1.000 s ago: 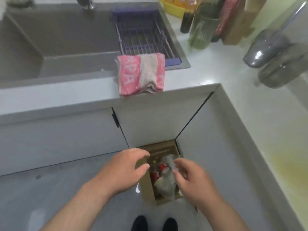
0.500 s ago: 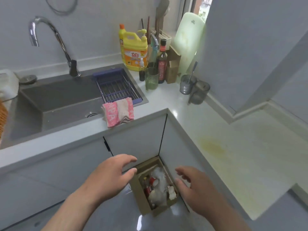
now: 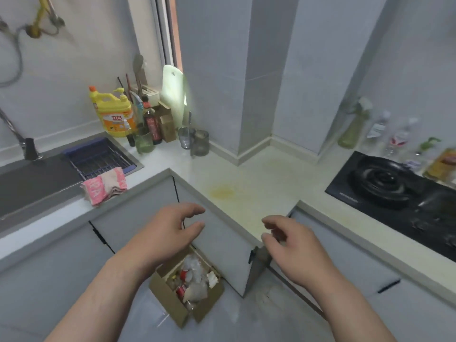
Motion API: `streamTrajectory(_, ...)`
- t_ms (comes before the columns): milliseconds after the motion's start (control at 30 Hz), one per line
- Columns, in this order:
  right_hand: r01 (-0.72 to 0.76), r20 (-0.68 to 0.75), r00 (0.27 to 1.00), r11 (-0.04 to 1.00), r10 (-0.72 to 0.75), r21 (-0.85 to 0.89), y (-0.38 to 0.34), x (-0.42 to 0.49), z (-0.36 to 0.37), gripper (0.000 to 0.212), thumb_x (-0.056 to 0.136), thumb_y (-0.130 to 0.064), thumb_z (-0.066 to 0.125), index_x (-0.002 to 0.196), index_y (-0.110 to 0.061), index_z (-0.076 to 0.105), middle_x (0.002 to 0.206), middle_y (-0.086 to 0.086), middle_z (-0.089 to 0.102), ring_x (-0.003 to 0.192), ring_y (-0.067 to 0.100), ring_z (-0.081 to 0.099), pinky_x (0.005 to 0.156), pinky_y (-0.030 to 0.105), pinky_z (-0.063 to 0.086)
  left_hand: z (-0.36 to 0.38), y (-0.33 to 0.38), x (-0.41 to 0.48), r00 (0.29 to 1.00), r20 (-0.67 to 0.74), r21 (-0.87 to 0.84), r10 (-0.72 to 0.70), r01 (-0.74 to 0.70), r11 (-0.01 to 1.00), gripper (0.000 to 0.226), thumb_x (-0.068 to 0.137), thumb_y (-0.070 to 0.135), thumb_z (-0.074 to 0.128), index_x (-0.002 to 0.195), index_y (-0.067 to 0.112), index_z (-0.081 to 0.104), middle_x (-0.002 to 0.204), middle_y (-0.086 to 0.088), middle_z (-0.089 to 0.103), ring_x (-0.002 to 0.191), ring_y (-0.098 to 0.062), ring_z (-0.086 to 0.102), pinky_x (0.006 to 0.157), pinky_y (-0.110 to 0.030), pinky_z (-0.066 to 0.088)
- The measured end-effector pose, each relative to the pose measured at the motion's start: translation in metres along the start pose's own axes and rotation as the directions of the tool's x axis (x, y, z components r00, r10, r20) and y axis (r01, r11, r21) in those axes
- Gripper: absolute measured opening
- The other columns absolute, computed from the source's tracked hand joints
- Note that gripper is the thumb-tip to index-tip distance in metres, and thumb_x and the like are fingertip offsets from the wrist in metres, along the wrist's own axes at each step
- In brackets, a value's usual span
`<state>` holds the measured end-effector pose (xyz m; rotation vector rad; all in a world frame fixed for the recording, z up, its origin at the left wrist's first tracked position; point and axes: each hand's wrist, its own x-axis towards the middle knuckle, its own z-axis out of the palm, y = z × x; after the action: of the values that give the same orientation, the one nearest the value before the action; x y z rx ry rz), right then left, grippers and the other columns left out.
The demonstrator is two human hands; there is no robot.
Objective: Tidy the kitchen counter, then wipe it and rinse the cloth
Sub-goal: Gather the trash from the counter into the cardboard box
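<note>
A pink and beige cloth [image 3: 104, 185] lies folded over the front edge of the sink [image 3: 37, 183]. The white counter [image 3: 259, 183] bends round a corner and carries a yellow stain [image 3: 222, 192]. My left hand [image 3: 170, 230] hovers in front of the cabinet below the counter corner, fingers loosely curled and empty. My right hand [image 3: 291, 245] hangs to the right of it at the counter's front edge, fingers loosely bent, holding nothing. Below both hands a cardboard box [image 3: 187, 290] full of rubbish stands on the floor.
Bottles, a yellow detergent jug [image 3: 113, 112], a cutting board [image 3: 172, 92] and glass cups [image 3: 195, 141] crowd the back corner. A blue drain rack [image 3: 98, 157] sits in the sink. A black gas hob [image 3: 399, 191] with bottles behind it lies at the right.
The view has lifted from the box to take in the whole counter and the hob. Both hands have risen away from the box and spread apart, still empty.
</note>
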<state>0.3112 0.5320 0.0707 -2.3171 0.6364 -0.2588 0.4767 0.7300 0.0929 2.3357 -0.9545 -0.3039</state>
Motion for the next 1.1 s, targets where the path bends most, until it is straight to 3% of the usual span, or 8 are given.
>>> streamTrajectory(233, -0.172, -0.222, 0.961, 0.985, 0.165, -0.015, 0.064, -0.104, -0.092, 0.031, 0.093, -0.035, 0.059, 0.124, -0.038, 0.059, 0.115, -0.025, 0.058, 0.105, -0.005, 0.053, 0.096, 0.022, 0.044, 0.054, 0.111, -0.012, 0.967, 0.073, -0.023, 0.246, -0.245, 0.969, 0.031, 0.094, 0.033, 0.057, 0.125, 0.030, 0.060, 0.117, 0.021, 0.056, 0.103, 0.004, 0.050, 0.087, -0.017, 0.038)
streamTrajectory(500, -0.366, -0.439, 0.835, 0.931, 0.330, 0.004, 0.124, -0.186, -0.172, 0.032, 0.093, -0.033, 0.058, 0.124, -0.037, 0.058, 0.110, -0.031, 0.052, 0.105, -0.006, 0.051, 0.097, 0.021, 0.044, 0.126, 0.234, 0.014, 0.839, 0.207, -0.086, 0.503, -0.496, 0.864, 0.031, 0.091, 0.030, 0.061, 0.122, 0.029, 0.064, 0.117, 0.023, 0.060, 0.104, 0.006, 0.052, 0.087, -0.015, 0.037)
streamTrajectory(667, -0.483, -0.523, 0.733, 0.874, 0.435, 0.050, 0.168, -0.212, -0.213, 0.034, 0.093, -0.033, 0.058, 0.126, -0.034, 0.058, 0.117, -0.026, 0.054, 0.108, -0.004, 0.051, 0.100, 0.025, 0.044, 0.184, 0.307, 0.044, 0.754, 0.282, -0.175, 0.594, -0.568, 0.804, 0.025, 0.088, 0.036, 0.063, 0.112, 0.042, 0.062, 0.108, 0.031, 0.058, 0.104, 0.004, 0.055, 0.090, -0.024, 0.045)
streamTrajectory(800, -0.568, -0.567, 0.638, 0.815, 0.522, 0.111, 0.202, -0.218, -0.247, 0.034, 0.095, -0.033, 0.056, 0.128, -0.037, 0.055, 0.120, -0.027, 0.052, 0.109, -0.003, 0.050, 0.100, 0.025, 0.044, 0.226, 0.359, 0.074, 0.653, 0.351, -0.227, 0.671, -0.635, 0.738, 0.027, 0.091, 0.034, 0.061, 0.117, 0.039, 0.061, 0.105, 0.039, 0.049, 0.100, 0.014, 0.049, 0.087, -0.019, 0.040)
streamTrajectory(900, -0.615, -0.583, 0.589, 0.778, 0.560, 0.126, 0.225, -0.212, -0.270, 0.036, 0.095, -0.035, 0.055, 0.131, -0.036, 0.054, 0.123, -0.026, 0.053, 0.112, -0.003, 0.050, 0.101, 0.026, 0.045, 0.254, 0.394, 0.099, 0.602, 0.384, -0.265, 0.700, -0.654, 0.708, 0.030, 0.090, 0.035, 0.063, 0.119, 0.037, 0.063, 0.106, 0.038, 0.051, 0.109, 0.009, 0.053, 0.093, -0.019, 0.043)
streamTrajectory(1033, -0.658, -0.610, 0.521, 0.736, 0.596, 0.158, 0.250, -0.206, -0.292, 0.036, 0.095, -0.037, 0.055, 0.131, -0.037, 0.053, 0.122, -0.026, 0.054, 0.112, -0.002, 0.052, 0.102, 0.026, 0.045, 0.286, 0.431, 0.123, 0.533, 0.421, -0.282, 0.734, -0.692, 0.665, 0.029, 0.090, 0.035, 0.063, 0.118, 0.038, 0.063, 0.101, 0.035, 0.055, 0.097, 0.015, 0.052, 0.085, -0.012, 0.041)
streamTrajectory(1100, -0.683, -0.613, 0.486, 0.708, 0.623, 0.178, 0.259, -0.208, -0.301, 0.036, 0.095, -0.038, 0.055, 0.131, -0.039, 0.052, 0.123, -0.026, 0.053, 0.112, -0.001, 0.052, 0.102, 0.027, 0.046, 0.301, 0.447, 0.133, 0.500, 0.447, -0.283, 0.742, -0.708, 0.647, 0.030, 0.090, 0.036, 0.062, 0.120, 0.038, 0.063, 0.107, 0.032, 0.057, 0.100, 0.012, 0.054, 0.088, -0.014, 0.042)
